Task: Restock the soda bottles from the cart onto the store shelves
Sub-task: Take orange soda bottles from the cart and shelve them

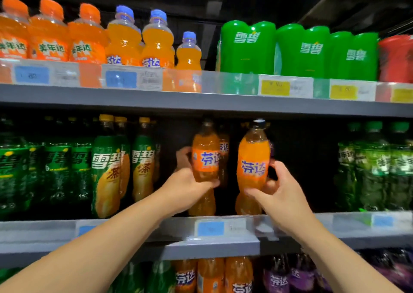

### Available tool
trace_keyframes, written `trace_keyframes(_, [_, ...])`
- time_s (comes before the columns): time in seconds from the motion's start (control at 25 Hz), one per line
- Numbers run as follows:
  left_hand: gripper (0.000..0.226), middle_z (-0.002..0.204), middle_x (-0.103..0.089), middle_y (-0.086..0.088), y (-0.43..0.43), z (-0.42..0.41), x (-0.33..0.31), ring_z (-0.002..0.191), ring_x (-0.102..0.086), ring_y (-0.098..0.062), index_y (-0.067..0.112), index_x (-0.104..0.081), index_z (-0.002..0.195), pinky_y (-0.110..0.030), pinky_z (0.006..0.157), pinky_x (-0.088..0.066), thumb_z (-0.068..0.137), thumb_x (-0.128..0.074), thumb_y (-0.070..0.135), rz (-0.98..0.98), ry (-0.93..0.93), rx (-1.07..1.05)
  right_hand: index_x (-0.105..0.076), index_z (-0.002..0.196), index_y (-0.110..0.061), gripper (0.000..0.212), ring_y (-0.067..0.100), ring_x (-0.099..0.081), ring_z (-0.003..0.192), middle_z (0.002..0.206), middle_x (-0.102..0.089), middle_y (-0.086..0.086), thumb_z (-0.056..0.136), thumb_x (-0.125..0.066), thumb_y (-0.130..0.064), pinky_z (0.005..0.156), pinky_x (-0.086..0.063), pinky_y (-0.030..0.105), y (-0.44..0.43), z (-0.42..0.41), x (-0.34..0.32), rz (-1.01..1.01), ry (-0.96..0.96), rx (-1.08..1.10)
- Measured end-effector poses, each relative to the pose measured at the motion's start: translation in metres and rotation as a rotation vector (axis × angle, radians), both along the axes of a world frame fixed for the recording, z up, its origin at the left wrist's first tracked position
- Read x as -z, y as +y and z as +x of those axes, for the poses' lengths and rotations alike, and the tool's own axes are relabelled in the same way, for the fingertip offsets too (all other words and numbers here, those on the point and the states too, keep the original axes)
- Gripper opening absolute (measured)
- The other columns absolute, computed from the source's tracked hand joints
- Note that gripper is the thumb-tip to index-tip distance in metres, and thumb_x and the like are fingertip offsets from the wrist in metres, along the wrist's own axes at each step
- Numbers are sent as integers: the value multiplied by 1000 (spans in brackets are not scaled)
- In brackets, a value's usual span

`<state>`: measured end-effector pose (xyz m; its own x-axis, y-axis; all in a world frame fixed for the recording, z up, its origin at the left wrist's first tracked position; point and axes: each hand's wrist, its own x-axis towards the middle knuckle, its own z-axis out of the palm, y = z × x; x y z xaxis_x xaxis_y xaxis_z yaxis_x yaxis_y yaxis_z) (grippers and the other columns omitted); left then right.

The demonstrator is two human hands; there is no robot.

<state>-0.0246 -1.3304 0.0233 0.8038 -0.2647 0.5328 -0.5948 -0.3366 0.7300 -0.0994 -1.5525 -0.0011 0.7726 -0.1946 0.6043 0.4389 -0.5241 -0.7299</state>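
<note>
Head view, centre of the frame: two bare forearms reach up from the bottom corners to the grey metal middle shelf [44, 231], each hand on its own bottle. The left hand [190, 187] grips a clear plastic bottle of orange soda [205, 158] at its narrow waist, just under the orange label with blue lettering. Its thumb lies across the front and the fingers [182, 156] curl round the bottle's left side and back. Just to the right, across a dark gap, the right hand [282, 194] holds a second orange soda bottle with a dark cap [253, 156], also at the waist: thumb across the lower front, fingers [278, 169] wrapped round the right side behind the label. Both bottles are upright, their caps just below the grey upper shelf [156, 100] and their bases level with the middle shelf's front rail; whether they rest on it I cannot tell. A blue price tag [210, 228] sits on the rail beneath them. At the left of this shelf stand green-labelled bottles with yellow caps [107, 169], at the right dark green bottles with green caps [375, 165]. On the upper shelf are orange drink bottles [48, 31] at upper left and bright green wrapped packs [248, 46] at upper right. Along the bottom edge, orange bottles [210, 277] and purple bottles [279, 280] fill the shelf below
</note>
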Motion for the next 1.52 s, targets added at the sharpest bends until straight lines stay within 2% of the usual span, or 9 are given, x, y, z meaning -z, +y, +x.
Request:
trace_keyframes(0.08, [94,108,-52,19,-4,14,-2,100,-55,-8,67,-20,135,-27,87,-43,78,-86,31,-29,65,-116,-43,140,-38,74,1,-72,91,100,-74,-14,81,-86,-28,74,-56,16,-8,18,-14,-49,98,-7])
trace_keyframes(0.2, [101,132,-52,10,-6,37,-6,116,-52,-14,29,-14,150,-33,92,-44,78,-85,37,115,93,-195,-35,152,-31,81,20,-64,120,127,-69,-3,85,-81,-31,100,-50,40,-11,54,-29,-63,260,-38])
trace_keyframes(0.36, [88,145,-43,7,-6,61,-19,136,-46,-20,39,-16,145,-43,106,-46,83,-78,45,275,138,-107,-29,152,-30,73,24,-54,135,144,-59,-1,93,-72,-38,109,-40,43,-7,93,-38,-205,380,-113])
trace_keyframes(0.52, [72,147,-42,1,-13,81,-24,130,-52,-27,42,-28,139,-34,72,-62,86,-76,42,328,212,-87,-46,139,-28,50,25,-54,131,138,-57,1,95,-69,-31,108,-45,42,-2,120,-54,-372,414,-129])
trace_keyframes(0.6, [66,139,-51,0,-16,91,-20,115,-57,-19,38,-35,132,-34,69,-63,83,-79,42,280,223,-118,-53,133,-29,41,25,-57,125,132,-60,2,96,-69,-26,106,-49,46,2,130,-59,-416,428,-134])
trace_keyframes(0.88, [89,135,-58,-1,-22,108,-7,123,-59,-23,24,-38,142,-48,98,-54,72,-83,56,243,133,-232,-66,93,-31,16,16,-65,102,99,-69,-8,90,-76,-19,84,-51,28,4,139,-38,-321,326,-114])
trace_keyframes(1.08, [131,163,-24,0,-8,110,-35,148,-27,-28,36,-17,156,-44,111,-30,47,-80,74,398,402,-113,-72,113,-20,23,19,-67,107,112,-72,-1,91,-75,-27,97,-55,37,2,142,-32,-296,384,-64])
trace_keyframes(1.28, [135,142,-53,3,-18,132,-26,133,-49,-21,27,-25,154,-42,109,-39,41,-93,53,156,354,-60,-70,121,-19,28,21,-67,112,119,-71,1,94,-72,-28,99,-54,37,2,147,-30,-274,419,-50])
trace_keyframes(1.52, [119,134,-56,16,-12,143,-5,125,-53,-11,38,-35,146,-38,103,-45,46,-96,57,201,309,-38,-66,124,-20,27,24,-64,115,123,-68,2,99,-66,-29,103,-51,41,1,147,-29,-291,450,-72])
